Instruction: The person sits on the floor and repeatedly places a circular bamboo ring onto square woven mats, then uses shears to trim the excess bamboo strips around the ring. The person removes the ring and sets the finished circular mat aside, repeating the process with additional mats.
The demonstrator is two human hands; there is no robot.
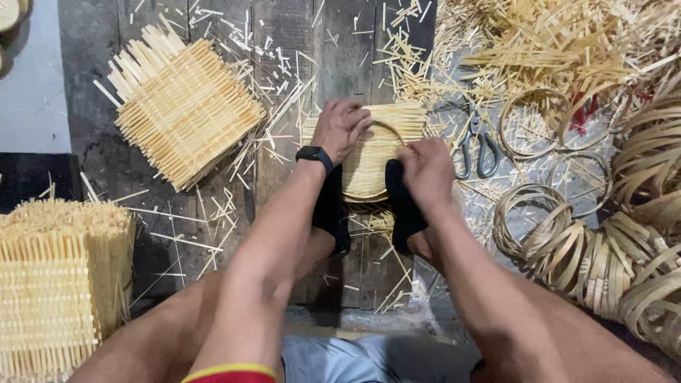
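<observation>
A pale woven bamboo mat (pixel 369 159) lies on the dark wooden floor between my two feet in black socks (pixel 331 206). A thin bamboo ring (pixel 394 130) sits on top of it. My left hand (pixel 340 128), with a black watch at the wrist, presses down on the mat's far left part and the ring. Fingers closed, my right hand (pixel 427 169) grips the ring and mat at the near right edge.
A stack of square woven mats (pixel 181 106) lies at far left, another stack (pixel 57 276) at near left. Scissors (pixel 477 145) rest right of the mat. Bamboo rings (pixel 567 241) and coiled strips (pixel 649 163) crowd the right; loose slivers (pixel 539 50) cover the floor.
</observation>
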